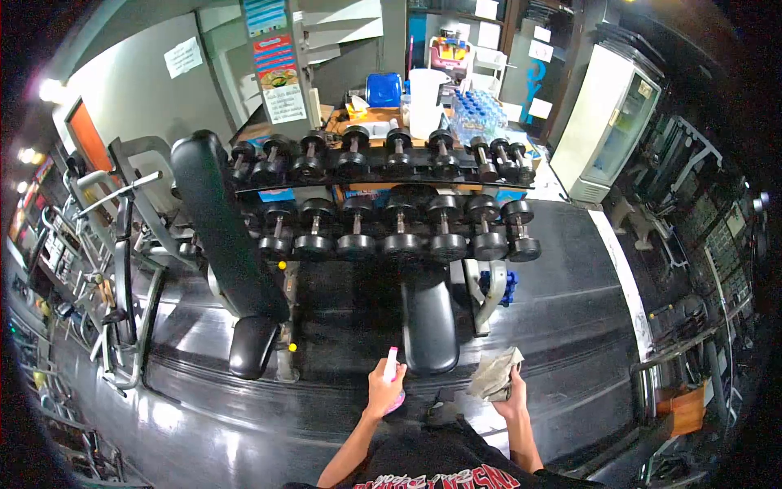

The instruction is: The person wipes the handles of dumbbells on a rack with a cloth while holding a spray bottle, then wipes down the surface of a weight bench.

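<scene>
My left hand [383, 393] is closed around a spray bottle [391, 364] with a white and pink top; most of its body is hidden by the fingers. In my right hand [513, 395] is a crumpled greyish cloth [494, 373], gripped at its right side. Just ahead of both hands lies the black padded seat of a bench [430, 326]. Beyond it stands a two-tier rack [358, 182] of black dumbbells [400, 232]. Neither hand touches the bench or the dumbbells.
To the left is an inclined black bench [232, 236], with exercise machines [122, 269] past it. Behind the rack, a desk carries a blue chair-like object [384, 90] and packed water bottles [479, 112]. A glass-door fridge [607, 122] stands back right. Dark rubber flooring [562, 310] runs around me.
</scene>
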{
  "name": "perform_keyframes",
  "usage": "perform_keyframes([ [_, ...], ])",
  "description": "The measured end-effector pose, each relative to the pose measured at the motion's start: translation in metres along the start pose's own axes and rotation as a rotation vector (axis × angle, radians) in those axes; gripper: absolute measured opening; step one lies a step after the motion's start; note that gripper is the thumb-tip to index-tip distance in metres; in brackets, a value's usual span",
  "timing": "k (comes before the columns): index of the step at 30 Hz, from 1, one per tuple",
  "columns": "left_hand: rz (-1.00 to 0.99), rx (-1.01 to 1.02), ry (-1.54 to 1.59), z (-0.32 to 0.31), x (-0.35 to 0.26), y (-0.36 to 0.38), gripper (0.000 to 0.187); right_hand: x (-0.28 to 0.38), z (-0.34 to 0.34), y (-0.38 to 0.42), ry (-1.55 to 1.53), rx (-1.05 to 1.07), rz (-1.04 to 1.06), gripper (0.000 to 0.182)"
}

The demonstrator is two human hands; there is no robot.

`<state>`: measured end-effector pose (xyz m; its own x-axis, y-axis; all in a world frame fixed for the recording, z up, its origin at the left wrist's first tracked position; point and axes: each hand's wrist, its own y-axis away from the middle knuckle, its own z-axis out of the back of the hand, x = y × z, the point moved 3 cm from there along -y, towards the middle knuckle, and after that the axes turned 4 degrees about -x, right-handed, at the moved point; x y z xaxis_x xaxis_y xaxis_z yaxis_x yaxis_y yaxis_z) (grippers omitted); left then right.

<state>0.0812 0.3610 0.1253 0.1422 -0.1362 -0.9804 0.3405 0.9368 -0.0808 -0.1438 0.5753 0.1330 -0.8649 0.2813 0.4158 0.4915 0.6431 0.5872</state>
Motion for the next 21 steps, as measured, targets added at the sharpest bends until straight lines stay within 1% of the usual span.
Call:
perform_keyframes([
  [2,-0.008,-0.013,-0.096,-0.022,-0.002,-0.006,0.023,0.016,0.014,-0.016,0.008,-0.042,-0.022,0.045],
  [4,0.052,0.054,-0.085,-0.046,0.011,-0.012,0.030,0.034,0.016,-0.027,0.022,-0.043,-0.033,0.047],
  [5,0.061,0.053,-0.090,-0.058,0.016,-0.016,0.030,0.046,0.016,-0.032,0.043,-0.019,-0.025,0.049],
  [6,-0.017,0.081,-0.183,-0.069,0.015,-0.020,0.032,0.058,0.018,-0.039,0.043,-0.026,-0.036,0.049],
  [7,-0.094,0.107,-0.277,-0.081,0.015,-0.022,0.034,0.069,0.018,-0.046,0.065,0.011,-0.030,0.050],
  [8,-0.085,0.102,-0.283,-0.091,0.016,-0.025,0.034,0.080,0.018,-0.053,0.089,0.051,-0.024,0.050],
  [10,-0.014,0.063,-0.241,-0.110,0.024,-0.030,0.034,0.096,0.022,-0.074,0.089,0.043,-0.046,0.050],
  [12,0.002,0.028,-0.217,-0.130,0.033,-0.035,0.033,0.110,0.027,-0.094,0.100,0.031,-0.077,0.048],
  [14,0.016,-0.016,-0.355,-0.143,0.034,-0.041,0.033,0.119,0.020,-0.107,0.118,0.031,-0.091,0.048],
  [15,0.105,-0.034,-0.363,-0.149,0.037,-0.041,0.034,0.121,0.016,-0.113,0.119,0.055,-0.123,0.047],
  [16,0.112,-0.040,-0.369,-0.154,0.037,-0.041,0.034,0.122,0.008,-0.118,0.119,0.082,-0.152,0.047],
  [17,0.167,-0.051,-0.362,-0.158,0.039,-0.040,0.034,0.125,0.004,-0.120,0.132,0.022,-0.194,0.046],
  [18,0.219,-0.062,-0.353,-0.163,0.041,-0.039,0.034,0.125,0.005,-0.123,0.133,0.022,-0.199,0.046],
  [21,0.219,-0.052,-0.404,-0.169,0.043,-0.033,0.032,0.125,0.010,-0.138,0.154,0.074,-0.241,0.045],
])
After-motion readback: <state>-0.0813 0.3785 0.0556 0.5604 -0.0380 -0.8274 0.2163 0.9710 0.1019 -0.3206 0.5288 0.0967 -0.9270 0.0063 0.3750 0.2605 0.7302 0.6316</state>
